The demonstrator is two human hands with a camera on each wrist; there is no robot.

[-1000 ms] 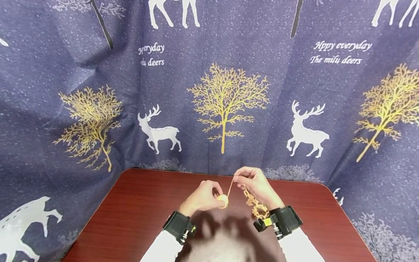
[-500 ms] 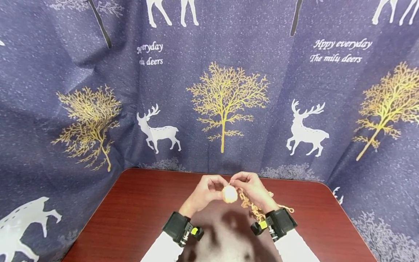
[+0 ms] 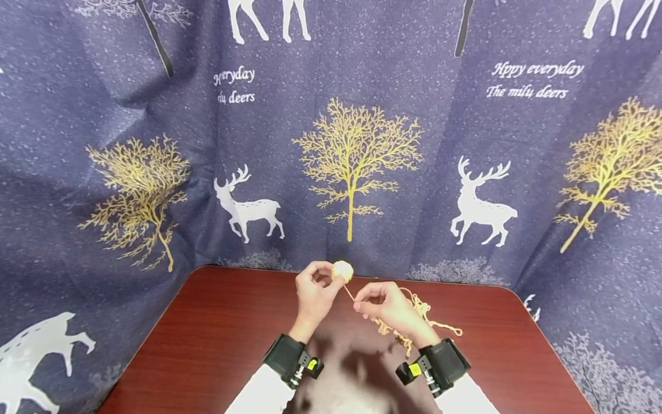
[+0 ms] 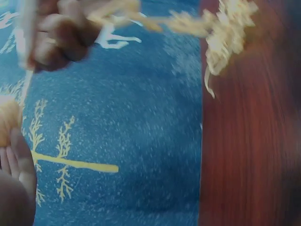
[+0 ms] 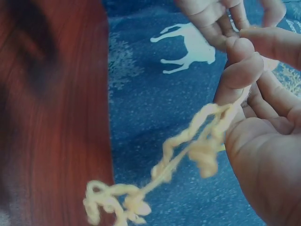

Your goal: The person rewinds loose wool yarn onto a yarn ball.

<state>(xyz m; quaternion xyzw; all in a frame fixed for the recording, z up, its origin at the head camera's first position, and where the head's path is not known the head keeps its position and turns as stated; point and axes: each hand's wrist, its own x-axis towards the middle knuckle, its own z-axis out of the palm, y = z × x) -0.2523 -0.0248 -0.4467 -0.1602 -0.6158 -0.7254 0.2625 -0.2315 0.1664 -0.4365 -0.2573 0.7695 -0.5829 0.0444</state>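
My left hand (image 3: 312, 298) grips a small pale-yellow ball of yarn (image 3: 342, 270) between thumb and fingers, over the table's far edge. To its lower right, my right hand (image 3: 391, 309) pinches the strand, which runs taut up to the ball. A tangled length of loose yarn (image 5: 171, 165) trails from the right palm in the right wrist view. In the left wrist view the ball (image 4: 8, 120) shows at the left border, partly cut off, with the right hand (image 4: 66, 35) blurred above it. Clumps of the loose yarn (image 4: 230, 35) dangle at upper right there.
A reddish-brown wooden table (image 3: 207, 333) lies beneath both hands. Behind it hangs a dark blue curtain (image 3: 289, 138) printed with deer and trees. Each wrist wears a black strap (image 3: 284, 356) with a small camera.
The left hand has lifted the ball up and away, toward the far edge. The right hand came in close to the ball, then drew back down, stretching the strand between them. The loose yarn has swung right.
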